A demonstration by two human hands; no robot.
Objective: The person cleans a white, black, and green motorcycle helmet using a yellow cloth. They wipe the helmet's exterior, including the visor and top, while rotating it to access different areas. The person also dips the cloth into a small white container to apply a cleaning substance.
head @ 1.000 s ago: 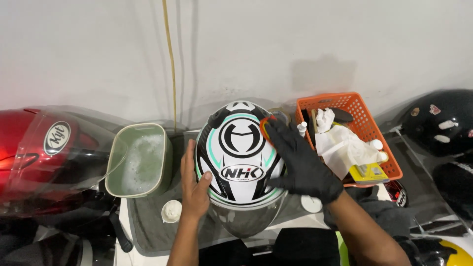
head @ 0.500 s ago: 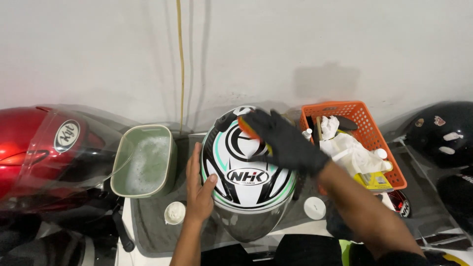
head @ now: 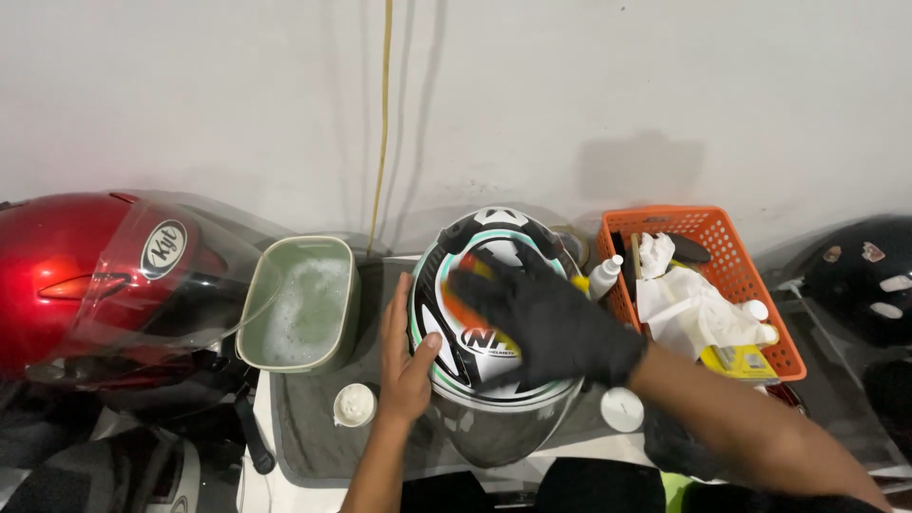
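Steadying and rubbing a black, white and teal helmet on a grey mat.

Head view: the helmet sits crown-up at the middle of the mat, in front of the white wall. The bare left hand lies flat against its left side, fingers stretched out, thumb on the shell. The right hand, in a black glove, is spread across the top and front of the shell, pressing what looks like an orange sponge against it; motion blur makes that hard to confirm. A green tub of soapy water stands just left of the helmet, a red helmet beyond it. An orange basket with cloths and small bottles stands just right, with a black helmet at the far edge.
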